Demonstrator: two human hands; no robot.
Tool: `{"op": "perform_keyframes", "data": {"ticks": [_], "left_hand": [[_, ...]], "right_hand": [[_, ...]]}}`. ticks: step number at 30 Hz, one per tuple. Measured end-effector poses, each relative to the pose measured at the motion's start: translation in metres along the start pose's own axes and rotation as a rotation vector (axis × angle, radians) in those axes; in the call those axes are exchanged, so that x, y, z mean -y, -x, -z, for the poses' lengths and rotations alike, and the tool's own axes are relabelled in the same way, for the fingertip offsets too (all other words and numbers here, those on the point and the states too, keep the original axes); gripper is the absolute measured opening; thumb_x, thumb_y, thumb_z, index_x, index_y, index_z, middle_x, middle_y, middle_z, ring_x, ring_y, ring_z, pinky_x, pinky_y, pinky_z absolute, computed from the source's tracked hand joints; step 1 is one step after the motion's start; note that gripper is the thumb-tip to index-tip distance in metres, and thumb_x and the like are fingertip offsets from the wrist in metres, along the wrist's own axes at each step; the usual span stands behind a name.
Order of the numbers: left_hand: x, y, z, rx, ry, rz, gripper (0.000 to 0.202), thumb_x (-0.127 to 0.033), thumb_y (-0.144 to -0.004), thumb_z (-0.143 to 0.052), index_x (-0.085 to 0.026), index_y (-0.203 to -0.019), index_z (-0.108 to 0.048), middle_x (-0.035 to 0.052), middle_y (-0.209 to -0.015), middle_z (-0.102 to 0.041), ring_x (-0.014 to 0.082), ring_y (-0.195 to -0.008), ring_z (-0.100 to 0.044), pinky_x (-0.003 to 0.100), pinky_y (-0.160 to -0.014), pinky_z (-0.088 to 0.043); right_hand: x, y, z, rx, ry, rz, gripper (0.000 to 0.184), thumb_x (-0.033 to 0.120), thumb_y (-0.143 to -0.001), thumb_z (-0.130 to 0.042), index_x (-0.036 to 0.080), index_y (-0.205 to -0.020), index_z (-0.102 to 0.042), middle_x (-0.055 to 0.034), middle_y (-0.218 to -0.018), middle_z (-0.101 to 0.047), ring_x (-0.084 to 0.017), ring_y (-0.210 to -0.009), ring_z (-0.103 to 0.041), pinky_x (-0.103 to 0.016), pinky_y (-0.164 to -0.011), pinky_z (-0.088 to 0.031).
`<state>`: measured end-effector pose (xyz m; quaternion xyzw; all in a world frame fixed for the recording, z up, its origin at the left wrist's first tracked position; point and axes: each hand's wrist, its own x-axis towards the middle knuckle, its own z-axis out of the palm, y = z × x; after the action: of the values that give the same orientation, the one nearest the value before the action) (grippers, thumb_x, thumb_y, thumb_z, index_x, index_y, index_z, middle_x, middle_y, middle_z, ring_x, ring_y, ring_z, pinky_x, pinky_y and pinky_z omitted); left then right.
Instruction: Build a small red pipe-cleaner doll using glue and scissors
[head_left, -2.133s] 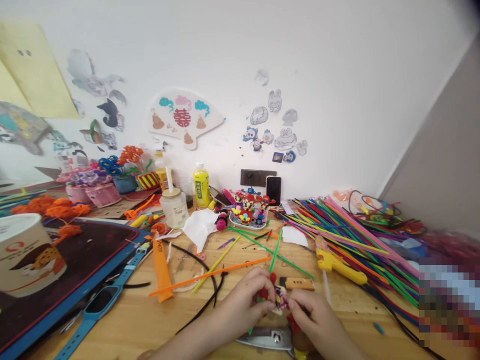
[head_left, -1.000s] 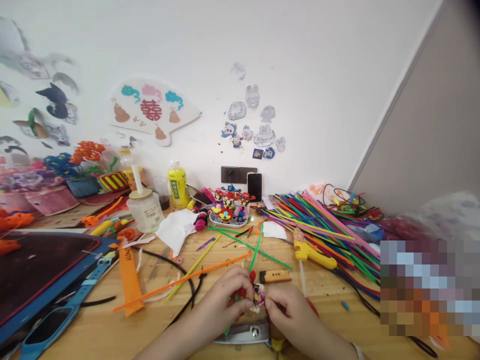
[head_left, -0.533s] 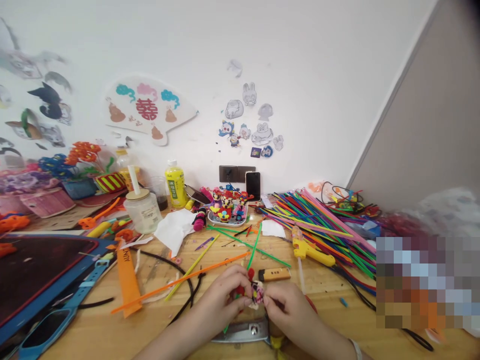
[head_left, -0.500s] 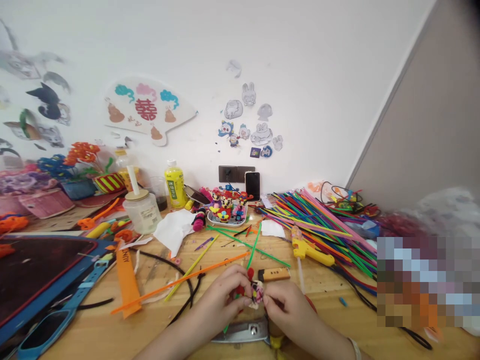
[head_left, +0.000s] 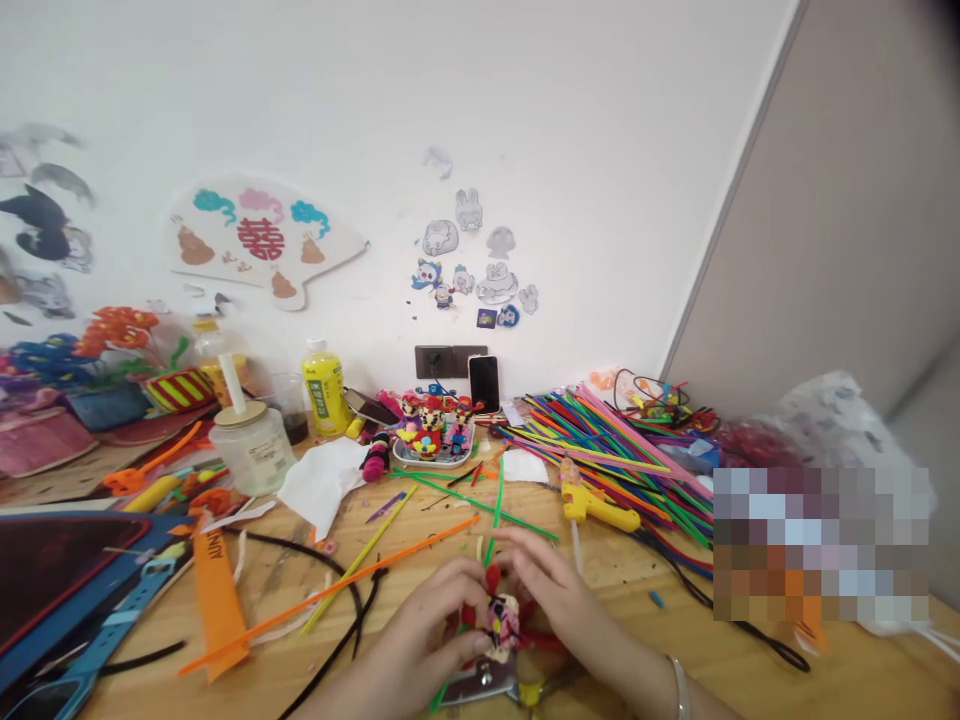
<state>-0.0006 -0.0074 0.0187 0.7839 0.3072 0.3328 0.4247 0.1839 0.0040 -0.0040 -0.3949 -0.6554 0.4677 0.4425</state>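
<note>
Low in the middle of the head view, my left hand (head_left: 429, 628) pinches a small pipe-cleaner doll (head_left: 504, 622) with pink, cream and black parts and red tufts. My right hand (head_left: 574, 598) arches over its far right side, fingers stretched out and apart; whether the fingertips touch it I cannot tell. Just beneath the doll lies a shiny metal tool (head_left: 487, 684), mostly covered. A green pipe cleaner (head_left: 496, 500) runs from behind the hands toward the back. To their left, an orange pipe cleaner (head_left: 360, 580) slants across the table.
Behind stands a small tray (head_left: 435, 462) of finished dolls. A yellow glue gun (head_left: 600, 508) and a heap of coloured pipe cleaners (head_left: 600, 450) lie right. Left are a glass jar (head_left: 251, 450), white tissue (head_left: 322, 485), a drink bottle (head_left: 323, 385) and a blue-strapped watch (head_left: 112, 635).
My right hand has let go of the doll's right side and moved up over it, fingers now extended. The lighter is now hidden. The whole view has shifted rightward.
</note>
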Motion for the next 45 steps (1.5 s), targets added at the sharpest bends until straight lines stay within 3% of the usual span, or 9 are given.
{"op": "perform_keyframes", "data": {"ticks": [3, 7, 10, 14, 20, 25, 32, 36, 45], "left_hand": [[0.004, -0.001, 0.0, -0.026, -0.083, 0.016, 0.01, -0.015, -0.074, -0.062, -0.021, -0.072, -0.054, 0.0021, -0.085, -0.06, 0.0164, -0.085, -0.056, 0.026, -0.078, -0.042], [0.017, -0.003, 0.004, -0.154, -0.18, 0.081, 0.014, -0.015, -0.07, -0.065, -0.02, -0.077, -0.055, 0.0017, -0.084, -0.061, 0.0167, -0.081, -0.057, 0.025, -0.076, -0.043], [0.026, -0.004, 0.007, -0.197, -0.158, 0.076, 0.013, -0.016, -0.07, -0.064, -0.021, -0.08, -0.058, 0.003, -0.089, -0.063, 0.018, -0.085, -0.058, 0.026, -0.078, -0.044], [0.031, -0.005, 0.01, -0.223, -0.078, 0.086, 0.014, -0.022, -0.069, -0.066, -0.021, -0.082, -0.061, 0.0041, -0.091, -0.065, 0.0197, -0.088, -0.059, 0.027, -0.079, -0.045], [0.029, -0.007, 0.013, -0.201, 0.094, 0.106, 0.014, -0.024, -0.065, -0.071, -0.021, -0.077, -0.064, 0.0043, -0.089, -0.067, 0.0208, -0.093, -0.06, 0.03, -0.086, -0.044], [0.034, -0.006, 0.019, -0.188, 0.128, 0.142, 0.021, -0.022, -0.064, -0.07, -0.02, -0.085, -0.065, 0.0052, -0.093, -0.068, 0.021, -0.093, -0.06, 0.031, -0.086, -0.045], [0.042, -0.007, 0.047, -0.107, -0.19, 0.214, 0.017, -0.022, -0.072, -0.061, -0.021, -0.089, -0.066, 0.0035, -0.095, -0.069, 0.0202, -0.092, -0.06, 0.031, -0.085, -0.045], [0.048, -0.007, 0.058, -0.117, -0.235, 0.196, 0.02, -0.024, -0.076, -0.056, -0.022, -0.092, -0.067, 0.0044, -0.097, -0.069, 0.0206, -0.096, -0.059, 0.032, -0.088, -0.043], [0.06, -0.007, 0.051, -0.235, -0.24, 0.203, 0.026, -0.02, -0.079, -0.045, -0.02, -0.093, -0.066, 0.0047, -0.095, -0.071, 0.019, -0.092, -0.063, 0.033, -0.087, -0.047]], "right_hand": [[0.002, 0.001, 0.001, 0.028, 0.006, 0.018, 0.035, 0.046, -0.087, -0.042, 0.021, -0.108, -0.056, -0.0067, -0.102, -0.063, -0.02, -0.093, -0.058, -0.032, -0.08, -0.045], [-0.002, 0.004, 0.004, -0.053, 0.268, 0.103, 0.017, 0.033, -0.082, -0.051, 0.019, -0.089, -0.057, -0.0025, -0.079, -0.061, -0.015, -0.07, -0.057, -0.024, -0.06, -0.044], [-0.002, 0.005, 0.004, -0.054, 0.459, 0.17, 0.007, 0.025, -0.077, -0.056, 0.019, -0.073, -0.055, 0.0001, -0.071, -0.058, -0.014, -0.065, -0.053, -0.021, -0.056, -0.04], [0.001, 0.006, 0.004, -0.002, 0.602, 0.257, 0.006, 0.02, -0.074, -0.059, 0.02, -0.069, -0.055, 0.0016, -0.066, -0.056, -0.013, -0.064, -0.052, -0.022, -0.058, -0.037], [0.0, 0.004, 0.007, 0.038, 0.69, 0.346, 0.015, 0.027, -0.083, -0.054, 0.02, -0.07, -0.058, 0.0007, -0.064, -0.057, -0.015, -0.063, -0.05, -0.025, -0.058, -0.034], [-0.001, 0.003, 0.011, 0.073, 0.594, 0.352, 0.023, 0.039, -0.085, -0.05, 0.02, -0.075, -0.058, -0.0002, -0.068, -0.058, -0.015, -0.066, -0.052, -0.025, -0.061, -0.036], [-0.011, -0.003, 0.015, -0.14, 0.489, 0.199, 0.022, 0.025, -0.087, -0.039, 0.018, -0.075, -0.055, -0.0019, -0.069, -0.057, -0.016, -0.067, -0.054, -0.025, -0.061, -0.039], [-0.017, -0.006, 0.015, -0.172, 0.466, 0.153, 0.017, 0.019, -0.084, -0.039, 0.018, -0.075, -0.053, -0.0006, -0.067, -0.056, -0.016, -0.064, -0.053, -0.025, -0.058, -0.039], [-0.007, -0.002, 0.005, 0.066, 0.772, 0.281, 0.029, 0.004, -0.07, -0.05, 0.022, -0.09, -0.062, -0.0023, -0.091, -0.06, -0.02, -0.091, -0.048, -0.031, -0.081, -0.037]]}}
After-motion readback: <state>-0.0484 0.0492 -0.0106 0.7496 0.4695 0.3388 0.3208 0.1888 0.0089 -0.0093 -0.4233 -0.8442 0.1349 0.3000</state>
